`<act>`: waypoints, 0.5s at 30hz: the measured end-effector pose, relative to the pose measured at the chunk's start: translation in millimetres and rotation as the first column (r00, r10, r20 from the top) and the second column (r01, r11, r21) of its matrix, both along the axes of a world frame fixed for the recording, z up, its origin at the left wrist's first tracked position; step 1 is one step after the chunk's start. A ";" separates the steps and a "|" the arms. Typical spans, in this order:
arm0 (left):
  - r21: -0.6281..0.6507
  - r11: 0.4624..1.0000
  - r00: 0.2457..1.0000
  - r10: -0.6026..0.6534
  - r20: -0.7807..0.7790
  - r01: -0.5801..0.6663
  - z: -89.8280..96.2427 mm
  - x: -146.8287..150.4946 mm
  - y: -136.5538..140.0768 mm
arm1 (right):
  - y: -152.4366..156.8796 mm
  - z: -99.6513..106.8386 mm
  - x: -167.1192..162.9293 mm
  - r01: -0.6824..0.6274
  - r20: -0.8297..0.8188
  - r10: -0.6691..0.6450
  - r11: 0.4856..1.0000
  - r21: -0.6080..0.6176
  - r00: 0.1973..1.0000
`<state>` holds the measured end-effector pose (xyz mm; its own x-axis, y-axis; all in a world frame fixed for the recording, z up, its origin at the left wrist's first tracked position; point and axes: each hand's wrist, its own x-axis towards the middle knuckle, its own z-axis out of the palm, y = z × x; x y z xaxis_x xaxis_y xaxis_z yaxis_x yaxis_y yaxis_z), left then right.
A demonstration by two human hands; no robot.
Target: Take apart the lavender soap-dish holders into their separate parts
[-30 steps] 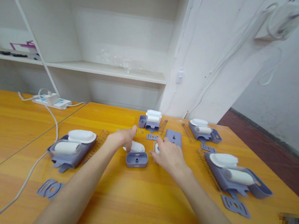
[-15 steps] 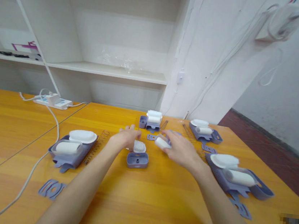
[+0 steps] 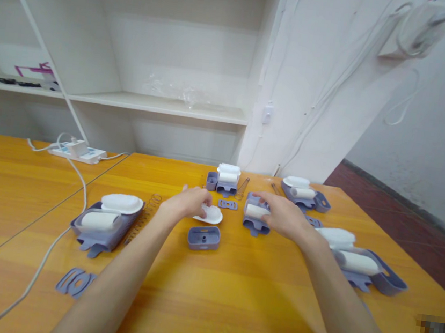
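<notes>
My left hand point(image 3: 189, 203) has its fingers curled at the left end of a white oval brush head point(image 3: 213, 215), bristles up, low over or on the table. In front of it lies an open grey-purple cap point(image 3: 204, 238) with a small post inside. My right hand point(image 3: 281, 215) has its fingers closed on the right side of a grey-purple housing point(image 3: 255, 227) bearing a white roller point(image 3: 256, 211). Between my hands, farther back, is a flat grey-purple cut-out plate point(image 3: 228, 204).
Similar part sets stand around: left point(image 3: 100, 222), back point(image 3: 228, 178), back right point(image 3: 299, 192) and right point(image 3: 357, 261). A coiled spring point(image 3: 145, 219) and flat plates point(image 3: 75, 282) lie at the left. A white cable point(image 3: 47, 258) runs from a power strip point(image 3: 80, 152).
The roller housing in my right hand has turned and now sits to the right, its front tabs toward me. The brush head at my left hand has moved slightly and lies flatter.
</notes>
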<state>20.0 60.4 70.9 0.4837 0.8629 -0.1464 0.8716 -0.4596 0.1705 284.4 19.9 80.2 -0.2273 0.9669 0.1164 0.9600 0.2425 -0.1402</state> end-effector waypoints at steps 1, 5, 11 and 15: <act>0.008 1.000 1.000 -0.002 0.009 0.002 1.0 -0.1 0.1 | 0.4 0.1 1.4 0.003 0.002 -0.003 1.000 0.006 1.000; 0.031 1.000 0.999 -0.006 0.044 0.005 7.1 1.0 -0.8 | -3.8 5.0 -2.5 -0.008 -0.042 0.012 0.996 0.091 0.999; 0.095 0.992 0.987 -0.099 0.129 0.087 19.7 10.9 -10.4 | -23.2 8.7 -51.9 -0.258 -0.181 0.284 0.954 0.156 0.941; 0.157 0.969 0.941 -0.226 0.250 0.191 32.8 16.8 -22.4 | -24.4 3.8 -73.9 -0.253 -0.228 0.269 0.962 0.097 0.936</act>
<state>36.8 38.0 103.7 0.6608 0.7415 0.1168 0.6854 -0.6594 0.3089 210.5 -4.5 84.0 -0.4291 0.8654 0.2586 0.8022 0.4968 -0.3312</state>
